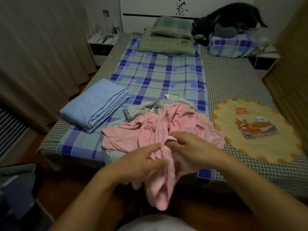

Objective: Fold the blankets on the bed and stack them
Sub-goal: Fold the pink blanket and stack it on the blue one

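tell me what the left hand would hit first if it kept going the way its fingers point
The left hand points up and right at the right hand, so it would probably meet that hand first, along with the pink blanket edge both are pinching. Depth is unclear.

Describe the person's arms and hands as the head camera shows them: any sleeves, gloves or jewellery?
Both forearms are bare up to the frame's lower edge; no sleeve shows. The left hand and right hand wear no gloves, and I can see no rings, watch or wristband, though motion blur softens the fingers.
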{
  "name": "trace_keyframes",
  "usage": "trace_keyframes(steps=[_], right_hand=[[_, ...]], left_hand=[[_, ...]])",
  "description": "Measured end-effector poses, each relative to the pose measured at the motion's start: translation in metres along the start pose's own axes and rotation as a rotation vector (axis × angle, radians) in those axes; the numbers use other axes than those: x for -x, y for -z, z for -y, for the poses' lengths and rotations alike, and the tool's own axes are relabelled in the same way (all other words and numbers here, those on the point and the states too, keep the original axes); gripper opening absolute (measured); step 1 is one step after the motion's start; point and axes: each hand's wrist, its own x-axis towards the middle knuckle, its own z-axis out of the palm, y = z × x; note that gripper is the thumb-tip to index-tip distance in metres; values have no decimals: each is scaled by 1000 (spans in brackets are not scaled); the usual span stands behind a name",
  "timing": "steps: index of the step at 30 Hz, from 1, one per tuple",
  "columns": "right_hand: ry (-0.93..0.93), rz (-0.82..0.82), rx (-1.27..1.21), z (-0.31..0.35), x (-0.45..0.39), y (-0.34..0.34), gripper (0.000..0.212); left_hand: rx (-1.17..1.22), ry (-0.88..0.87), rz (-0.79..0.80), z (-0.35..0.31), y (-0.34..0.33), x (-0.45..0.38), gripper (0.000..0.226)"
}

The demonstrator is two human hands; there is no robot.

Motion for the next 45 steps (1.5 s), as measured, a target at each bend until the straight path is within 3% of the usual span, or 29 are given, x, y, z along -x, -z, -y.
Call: trace_keyframes(steps=[3,6,9,11,13,15,18,20,21,22,24,27,28,30,31,33,36,38,40,42,45], right_hand=[[108,-14,32,3,6,-12,26],[123,-21,41,-19,7,1,22],[-65,315,125,-71,12,-2,28],[-163,409,285,-106,12,-27,32],[-207,313,314,-135,6,-49,28],[-238,114,194,-160,-7,-51,27],[-391,-363,-39,-167,-29,-10,26],[-481,-738,-219,-147,-37,33,28],[-441,-870,-392,-126,-34,54,27],[-389,-893,-558,-99,-26,71,26],[-196,-560,-662,-42,10,88,26],[-127,113,-406,22,40,80,20],[-95,172,-312,27,39,66,18],[-87,22,-113,23,18,38,16],[-108,-66,-75,22,10,28,18],[-111,-123,-59,16,3,13,19],[-11,-1,-260,5,16,3,22],[-43,-9,-228,-24,22,-11,44],[-153,-85,47,-68,17,-39,57],[-259,-161,165,-116,14,-69,38],[-562,-432,-72,-187,13,-81,26]], left_hand=[[-243,51,-25,-1,-26,-18,39],[-253,55,-165,10,-14,-12,36],[-160,-45,-451,11,10,7,38],[-75,-152,-670,2,19,20,30],[68,-210,-852,-8,25,27,19],[31,-242,-1005,-10,34,30,22],[-97,-147,-1106,15,52,24,32],[-178,12,-1043,37,57,18,28],[-215,104,-960,44,56,15,27],[-226,183,-879,47,53,13,27],[-151,241,-741,46,43,8,30],[-33,73,-502,30,27,5,57],[-34,11,-390,21,21,3,68],[-60,-88,-199,1,6,0,86],[-76,-125,-155,-6,-2,-4,82],[-75,-162,-209,-8,-10,-16,50],[-137,-98,-370,6,-6,-26,13],[-76,-99,-529,13,-1,-25,26],[86,-159,-671,8,1,-17,27],[164,-222,-662,-1,2,-9,26],[165,-279,-558,2,5,-6,25]])
